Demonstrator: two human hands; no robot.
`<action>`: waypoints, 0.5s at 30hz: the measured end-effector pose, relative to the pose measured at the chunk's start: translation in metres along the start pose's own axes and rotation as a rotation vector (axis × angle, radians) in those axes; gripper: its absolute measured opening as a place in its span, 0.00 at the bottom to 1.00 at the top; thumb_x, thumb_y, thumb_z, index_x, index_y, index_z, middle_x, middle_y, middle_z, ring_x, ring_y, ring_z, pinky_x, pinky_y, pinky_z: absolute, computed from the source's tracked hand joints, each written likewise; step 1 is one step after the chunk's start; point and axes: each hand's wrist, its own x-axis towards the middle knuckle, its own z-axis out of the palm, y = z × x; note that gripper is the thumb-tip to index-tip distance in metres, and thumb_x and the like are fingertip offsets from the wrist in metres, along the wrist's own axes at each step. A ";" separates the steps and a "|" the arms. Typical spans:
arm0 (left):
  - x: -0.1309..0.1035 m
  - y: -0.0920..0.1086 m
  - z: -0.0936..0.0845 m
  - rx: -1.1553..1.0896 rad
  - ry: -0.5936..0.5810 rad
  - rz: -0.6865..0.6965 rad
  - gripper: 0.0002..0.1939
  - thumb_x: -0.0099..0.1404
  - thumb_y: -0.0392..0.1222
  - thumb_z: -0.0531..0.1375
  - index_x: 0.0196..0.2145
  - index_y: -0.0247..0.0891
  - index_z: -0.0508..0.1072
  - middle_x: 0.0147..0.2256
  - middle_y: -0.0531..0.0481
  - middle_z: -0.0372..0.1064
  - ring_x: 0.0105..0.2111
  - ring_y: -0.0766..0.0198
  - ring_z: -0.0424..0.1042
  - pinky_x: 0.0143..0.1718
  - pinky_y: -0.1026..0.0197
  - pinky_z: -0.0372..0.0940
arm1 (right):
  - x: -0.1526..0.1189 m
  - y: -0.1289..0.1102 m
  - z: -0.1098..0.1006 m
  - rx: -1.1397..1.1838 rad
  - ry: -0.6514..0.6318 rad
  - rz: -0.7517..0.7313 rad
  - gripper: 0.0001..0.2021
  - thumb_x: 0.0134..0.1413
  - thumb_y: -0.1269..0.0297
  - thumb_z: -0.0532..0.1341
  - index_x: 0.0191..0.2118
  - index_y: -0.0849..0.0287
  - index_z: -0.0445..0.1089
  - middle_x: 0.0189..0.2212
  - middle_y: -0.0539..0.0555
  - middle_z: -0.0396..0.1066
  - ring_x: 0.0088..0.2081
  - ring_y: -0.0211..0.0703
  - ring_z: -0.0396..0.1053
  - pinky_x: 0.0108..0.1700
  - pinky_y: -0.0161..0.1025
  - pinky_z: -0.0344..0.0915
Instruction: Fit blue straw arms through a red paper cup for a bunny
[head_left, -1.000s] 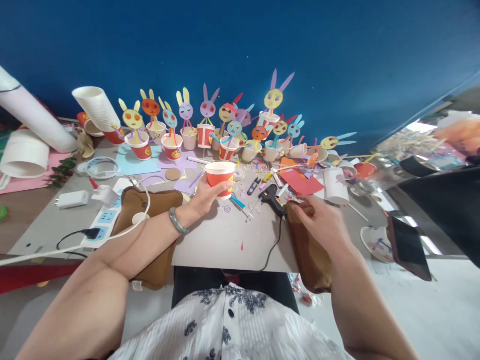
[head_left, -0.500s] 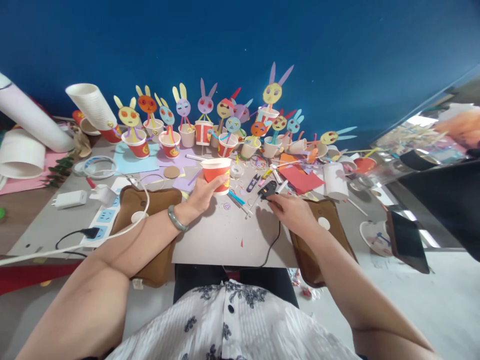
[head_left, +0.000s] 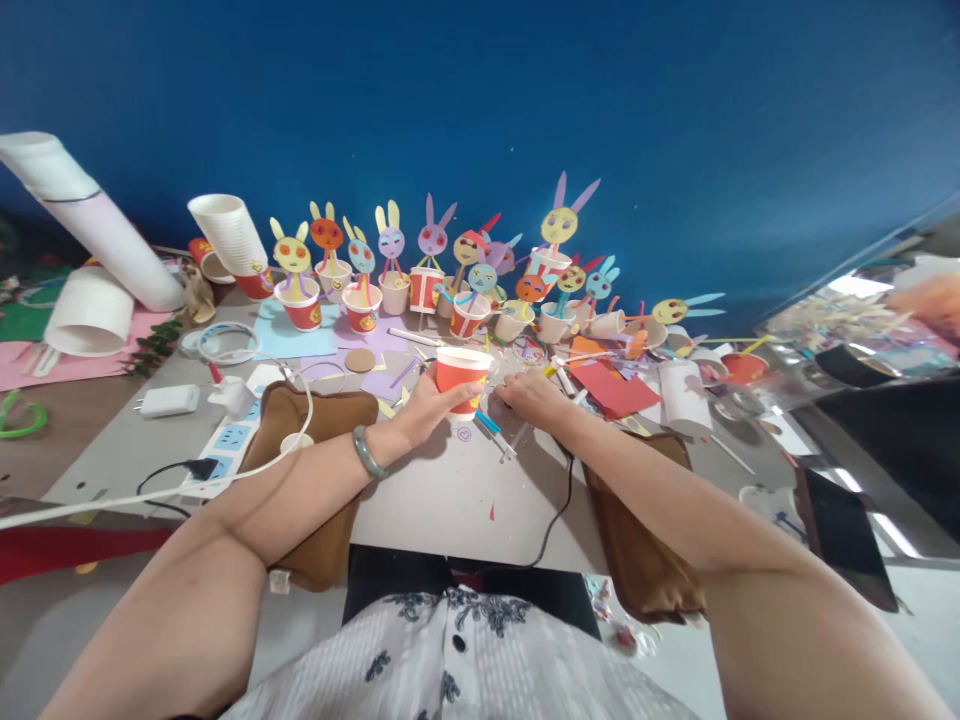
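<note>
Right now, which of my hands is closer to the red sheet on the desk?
Right. Your right hand is a little left of the red sheet; your left hand, around the paper cup, is farther left.

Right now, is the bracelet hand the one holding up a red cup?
Yes, the left hand, with the bracelet on its wrist, is wrapped around a red cup.

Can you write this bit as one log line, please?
left hand: holds red-and-white cup | right hand: near the cup, fingertips' hold unclear | behind: paper rabbits in cups
</note>
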 end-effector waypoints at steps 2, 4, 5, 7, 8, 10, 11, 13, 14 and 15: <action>0.000 -0.001 0.000 0.005 -0.026 -0.035 0.27 0.51 0.54 0.74 0.42 0.34 0.74 0.37 0.46 0.76 0.34 0.63 0.72 0.38 0.58 0.68 | 0.000 0.004 0.001 0.019 0.007 -0.016 0.13 0.64 0.73 0.55 0.41 0.67 0.78 0.36 0.66 0.78 0.36 0.49 0.72 0.36 0.42 0.53; -0.001 0.000 -0.001 0.025 -0.106 -0.108 0.28 0.52 0.56 0.74 0.43 0.36 0.74 0.37 0.46 0.76 0.33 0.63 0.72 0.37 0.59 0.68 | -0.004 0.007 0.000 0.045 0.030 -0.015 0.11 0.61 0.74 0.56 0.42 0.66 0.77 0.36 0.65 0.78 0.35 0.48 0.72 0.35 0.41 0.53; -0.002 0.001 -0.001 0.043 -0.171 -0.155 0.29 0.52 0.57 0.74 0.44 0.36 0.74 0.38 0.45 0.76 0.34 0.63 0.72 0.37 0.59 0.69 | -0.008 0.009 -0.001 0.062 0.050 -0.007 0.11 0.59 0.74 0.57 0.42 0.65 0.77 0.36 0.64 0.78 0.36 0.48 0.73 0.35 0.41 0.53; -0.004 0.004 -0.002 0.095 -0.359 -0.249 0.30 0.52 0.59 0.74 0.45 0.36 0.75 0.39 0.44 0.76 0.35 0.62 0.74 0.37 0.59 0.69 | -0.018 0.011 -0.004 0.104 0.098 0.021 0.10 0.57 0.74 0.58 0.42 0.63 0.76 0.37 0.62 0.78 0.36 0.48 0.74 0.34 0.40 0.54; -0.006 0.005 -0.003 0.126 -0.480 -0.291 0.30 0.52 0.59 0.74 0.45 0.35 0.75 0.39 0.44 0.76 0.35 0.61 0.74 0.38 0.59 0.70 | -0.024 0.012 -0.006 0.128 0.129 0.047 0.10 0.57 0.73 0.58 0.41 0.63 0.75 0.37 0.62 0.78 0.35 0.48 0.74 0.34 0.40 0.55; -0.009 0.009 -0.003 0.200 -0.729 -0.352 0.29 0.51 0.56 0.75 0.44 0.36 0.76 0.39 0.45 0.77 0.36 0.60 0.76 0.38 0.59 0.71 | -0.038 0.013 -0.009 0.189 0.197 0.107 0.09 0.58 0.69 0.58 0.42 0.62 0.74 0.37 0.61 0.78 0.34 0.47 0.74 0.34 0.40 0.58; -0.011 0.010 -0.003 0.237 -0.837 -0.372 0.28 0.50 0.53 0.76 0.44 0.37 0.76 0.39 0.46 0.77 0.37 0.59 0.76 0.38 0.59 0.72 | -0.045 0.013 -0.010 0.230 0.234 0.135 0.10 0.59 0.68 0.58 0.44 0.61 0.73 0.36 0.59 0.78 0.34 0.47 0.74 0.34 0.39 0.61; -0.016 0.012 -0.003 0.307 -1.007 -0.411 0.28 0.47 0.49 0.77 0.44 0.39 0.76 0.39 0.48 0.77 0.38 0.58 0.77 0.38 0.58 0.73 | -0.057 0.012 -0.009 0.545 0.476 0.264 0.07 0.57 0.67 0.59 0.41 0.58 0.71 0.32 0.55 0.77 0.33 0.45 0.75 0.37 0.39 0.67; -0.018 0.013 -0.002 0.336 -1.070 -0.432 0.28 0.46 0.47 0.78 0.43 0.40 0.76 0.38 0.49 0.78 0.37 0.57 0.77 0.37 0.58 0.73 | -0.061 0.010 -0.008 0.785 0.636 0.349 0.05 0.55 0.65 0.62 0.38 0.57 0.70 0.30 0.52 0.76 0.32 0.44 0.75 0.37 0.40 0.69; -0.020 0.014 -0.001 0.363 -1.121 -0.455 0.27 0.45 0.46 0.78 0.42 0.40 0.77 0.37 0.50 0.78 0.36 0.58 0.77 0.35 0.59 0.73 | -0.064 0.008 -0.007 1.032 0.754 0.420 0.05 0.53 0.63 0.64 0.37 0.55 0.69 0.28 0.50 0.75 0.31 0.44 0.76 0.37 0.40 0.71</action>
